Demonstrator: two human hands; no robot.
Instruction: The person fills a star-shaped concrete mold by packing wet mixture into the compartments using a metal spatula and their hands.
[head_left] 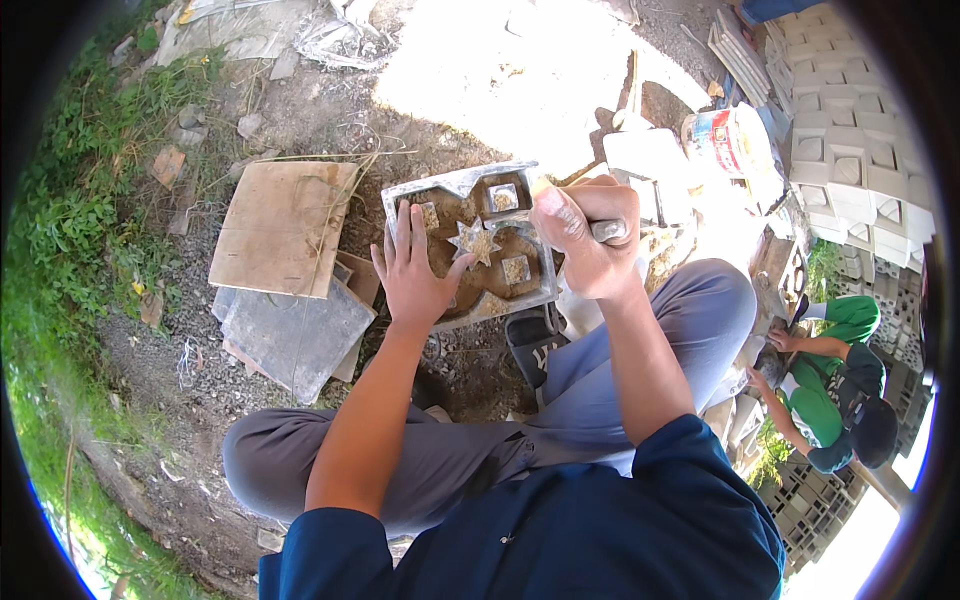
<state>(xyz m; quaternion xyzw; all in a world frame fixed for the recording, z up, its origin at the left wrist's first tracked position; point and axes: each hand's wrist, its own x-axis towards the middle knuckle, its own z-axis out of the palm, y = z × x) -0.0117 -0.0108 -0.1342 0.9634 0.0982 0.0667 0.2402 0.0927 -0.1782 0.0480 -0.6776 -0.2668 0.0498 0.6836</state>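
A grey square mould lies on the ground ahead of me. It has an eight-pointed star at its middle and small square blocks around that. Brown, damp-looking material sits in the hollows between them. My left hand rests over the mould's left side, fingers spread, with the thumb near the star. Above the mould's right edge, my right hand is raised and closed in a fist. What it grips is mostly hidden by the fingers.
Thin boards and grey slabs lie stacked at left. A white bucket with a coloured label stands at right, beside a pale container. Stacked decorative blocks line the far right. A co-worker in green crouches there.
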